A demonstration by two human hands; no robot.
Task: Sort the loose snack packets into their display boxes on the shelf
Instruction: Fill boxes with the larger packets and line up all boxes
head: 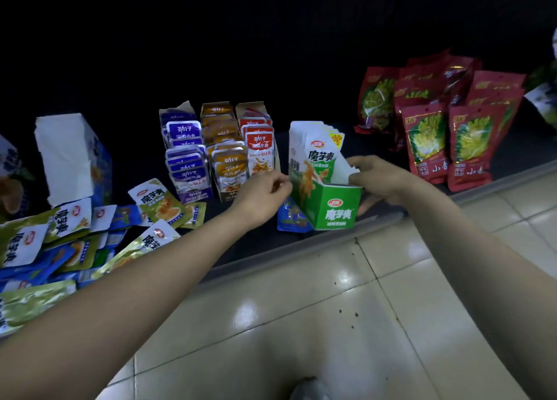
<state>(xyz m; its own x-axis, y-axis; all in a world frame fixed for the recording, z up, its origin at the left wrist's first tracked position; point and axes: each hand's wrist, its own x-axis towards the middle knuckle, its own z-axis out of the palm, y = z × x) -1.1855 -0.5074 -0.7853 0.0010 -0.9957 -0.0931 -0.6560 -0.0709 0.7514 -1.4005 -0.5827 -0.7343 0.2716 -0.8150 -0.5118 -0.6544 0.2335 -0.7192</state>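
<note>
Your right fingers (358,166) clasp the green box (337,209), left fingers (278,185) pinch its left edge; loose packets (156,200) lie leftward, nearer your left hand (262,197).

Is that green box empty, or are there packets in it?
It has packets in it. A row of packets stands upright in the green box, running from its back most of the way to the front.

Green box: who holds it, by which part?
The right hand grips the green box by its right wall; the left hand seems to pinch its left edge.
</note>
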